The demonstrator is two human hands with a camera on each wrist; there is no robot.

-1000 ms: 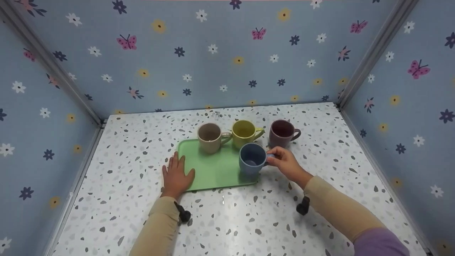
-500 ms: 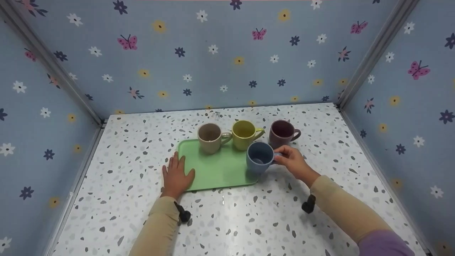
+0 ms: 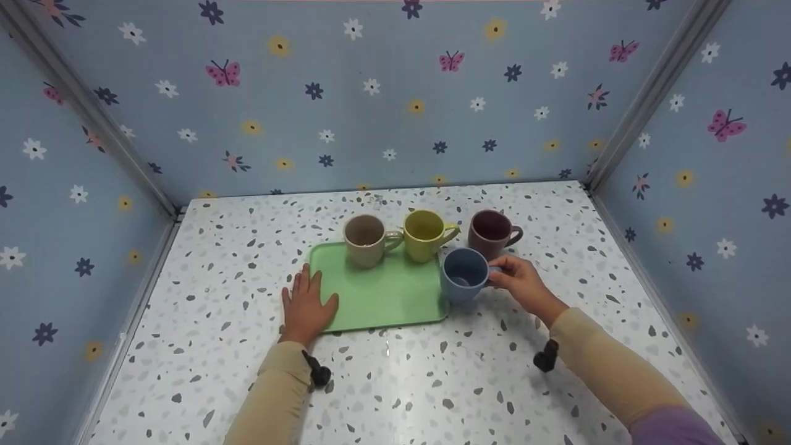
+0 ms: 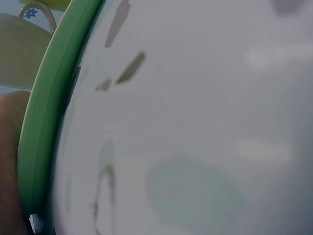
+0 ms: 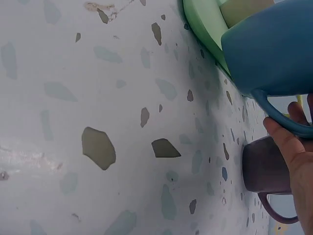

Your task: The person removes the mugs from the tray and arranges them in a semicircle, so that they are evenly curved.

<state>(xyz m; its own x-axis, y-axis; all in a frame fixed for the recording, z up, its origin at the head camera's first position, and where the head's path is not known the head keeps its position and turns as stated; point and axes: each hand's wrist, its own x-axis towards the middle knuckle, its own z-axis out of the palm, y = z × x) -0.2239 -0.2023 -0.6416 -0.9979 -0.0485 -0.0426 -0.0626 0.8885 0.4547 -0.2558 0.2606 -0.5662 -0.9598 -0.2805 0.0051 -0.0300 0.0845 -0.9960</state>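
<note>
The right hand grips the handle of a blue mug, which is upright at the right edge of a green tray. In the right wrist view the fingers curl round the handle of the blue mug. The left hand rests with straight, spread fingers on the tray's left edge. A beige mug stands on the back of the tray, and a yellow mug is close to its right. Behind the blue mug stands a maroon mug, off the tray.
All this is on a white speckled table. Patterned blue panels enclose it at the back and both sides. In the right wrist view the maroon mug stands close beyond the blue one.
The right hand has moved the blue mug rightward, from over the tray's right part to its right edge. The left hand and the other mugs have stayed in place.
</note>
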